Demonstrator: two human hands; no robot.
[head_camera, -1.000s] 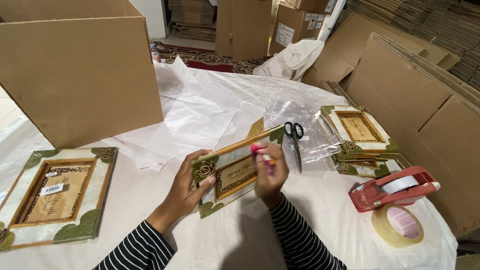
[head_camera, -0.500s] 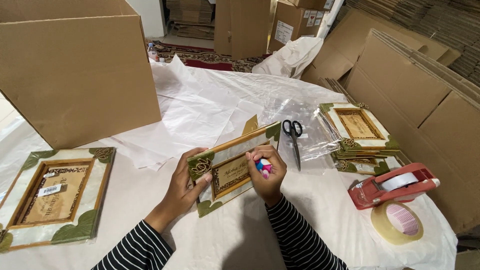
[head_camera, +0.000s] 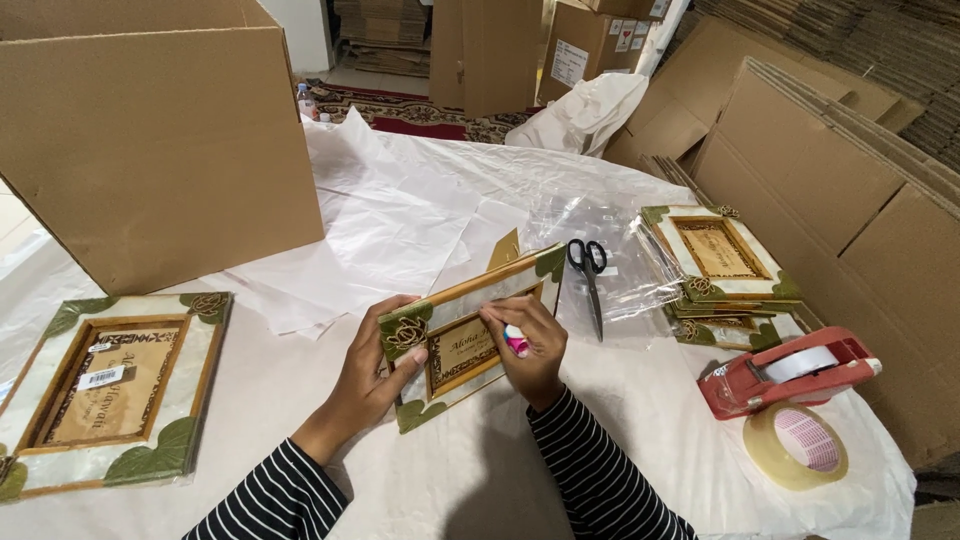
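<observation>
A decorated picture frame (head_camera: 462, 330) with green leaf corners and a wooden inner border is tilted up off the white table sheet (head_camera: 470, 480). My left hand (head_camera: 372, 368) grips its left edge, thumb over the front. My right hand (head_camera: 527, 345) rests on the frame's front right side, closed around a small pink and white object (head_camera: 516, 342), with the fingertips on the frame's upper edge. Both sleeves are black with white stripes.
A second frame (head_camera: 110, 390) lies flat at the left. Several frames (head_camera: 718, 265) are stacked at the right beside black-handled scissors (head_camera: 590, 270). A red tape dispenser (head_camera: 790, 370) and a tape roll (head_camera: 796, 445) sit near the right edge. A large cardboard box (head_camera: 150, 140) stands behind.
My right hand has slid down from the frame's upper right corner toward its middle, still holding the pink object. The frame stays tilted in my left hand.
</observation>
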